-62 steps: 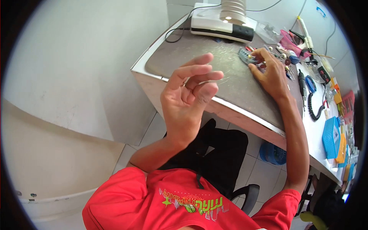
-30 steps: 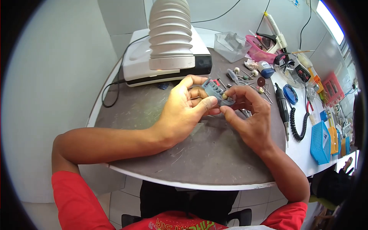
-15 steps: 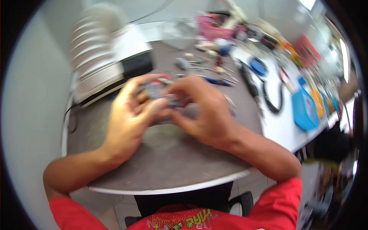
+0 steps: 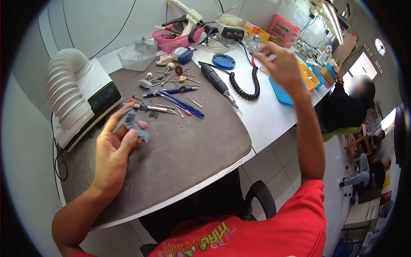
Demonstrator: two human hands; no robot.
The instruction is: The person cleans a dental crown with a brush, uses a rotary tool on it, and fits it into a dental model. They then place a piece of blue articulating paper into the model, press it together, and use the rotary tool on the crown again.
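Note:
My left hand is closed on a small grey-blue, irregularly shaped piece, held between thumb and fingers above the brown mat. What the piece is I cannot make out. My right hand is raised over the right side of the bench, above a blue basket. Its fingers are bent and look apart, with nothing visible between them. Close to its fingertips are a red-tipped tool and a glass bottle with an orange cap.
Burs, a blue pen and a knife-like tool lie on the mat. A black rotary handpiece with coiled cord rests right of them. A white hose unit stands left, a pink basket behind. Another person sits at right.
My hands have parted. The right has left the grey-blue piece and moved up and right; the left keeps the piece, lower and further left. The view has turned right.

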